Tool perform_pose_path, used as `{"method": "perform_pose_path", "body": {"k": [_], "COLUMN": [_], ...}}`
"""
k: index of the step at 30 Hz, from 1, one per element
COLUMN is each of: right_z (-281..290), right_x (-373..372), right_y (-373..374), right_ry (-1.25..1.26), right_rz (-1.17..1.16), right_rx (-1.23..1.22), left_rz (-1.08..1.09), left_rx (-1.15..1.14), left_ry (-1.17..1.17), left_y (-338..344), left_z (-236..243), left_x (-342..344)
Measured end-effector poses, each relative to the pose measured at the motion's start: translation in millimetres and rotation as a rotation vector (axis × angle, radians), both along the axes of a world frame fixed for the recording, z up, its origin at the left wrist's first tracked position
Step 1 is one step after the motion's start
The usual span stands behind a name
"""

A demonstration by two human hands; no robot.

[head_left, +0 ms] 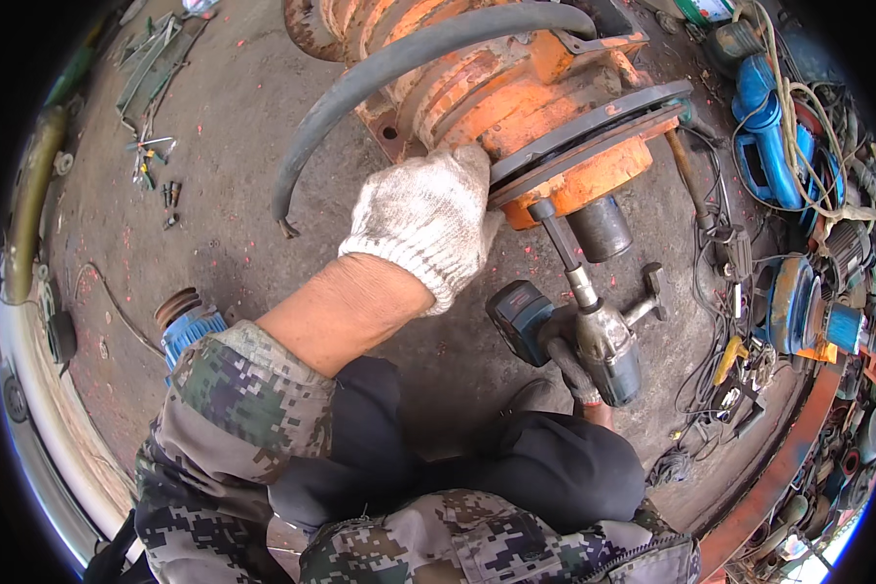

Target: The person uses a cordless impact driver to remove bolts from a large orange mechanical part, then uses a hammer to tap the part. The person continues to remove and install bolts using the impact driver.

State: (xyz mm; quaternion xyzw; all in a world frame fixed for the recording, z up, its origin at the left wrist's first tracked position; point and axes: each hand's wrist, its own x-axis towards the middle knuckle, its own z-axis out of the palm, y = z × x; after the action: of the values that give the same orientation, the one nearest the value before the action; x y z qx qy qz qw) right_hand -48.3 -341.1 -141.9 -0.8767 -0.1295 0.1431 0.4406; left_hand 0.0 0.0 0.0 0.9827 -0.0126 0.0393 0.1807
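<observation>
In front of me lies a large orange pump-like machine [516, 97] with worn paint and a dark shaft end [600, 230]. My left hand [423, 209], in a white knitted glove, is closed over the left edge of its round flange [594, 131]; some fingertips are hidden behind the rim. Low on the right, my right hand [566, 362], in a dirty grey glove, grips the handle of a cordless impact wrench [608, 350]. The wrench's battery [518, 321] points left. Its long socket extension [561, 241] reaches up to the orange hub below the flange, beside the shaft.
A thick black hose [360, 88] arches across the machine. Blue power tools [774, 131], cables and a motor-like unit [793, 307] crowd the right side. A blue motor [191, 331] stands by my left forearm. Small tools [151, 156] lie on the concrete floor, far left.
</observation>
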Motion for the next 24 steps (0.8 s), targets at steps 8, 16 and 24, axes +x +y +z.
{"method": "perform_pose_path", "body": {"k": [8,16,24], "right_z": [0.9,-16.9,-29.9], "right_x": [-4.4,-29.4,-26.2], "right_y": [-4.4,-46.0,-80.2], "right_ry": [-0.09,0.194,0.391], "right_rz": [0.014,0.048,-0.493], "right_rx": [0.427,0.849,1.1], "left_rz": [0.074,0.377,-0.426], "left_rx": [-0.622,-1.651,-0.151], "left_ry": [0.385,0.616,-0.29], "left_y": [-55.9,-148.6,-149.7], "left_z": [5.0,-5.7,38.6], "left_x": [-32.4,-33.1,7.7]}}
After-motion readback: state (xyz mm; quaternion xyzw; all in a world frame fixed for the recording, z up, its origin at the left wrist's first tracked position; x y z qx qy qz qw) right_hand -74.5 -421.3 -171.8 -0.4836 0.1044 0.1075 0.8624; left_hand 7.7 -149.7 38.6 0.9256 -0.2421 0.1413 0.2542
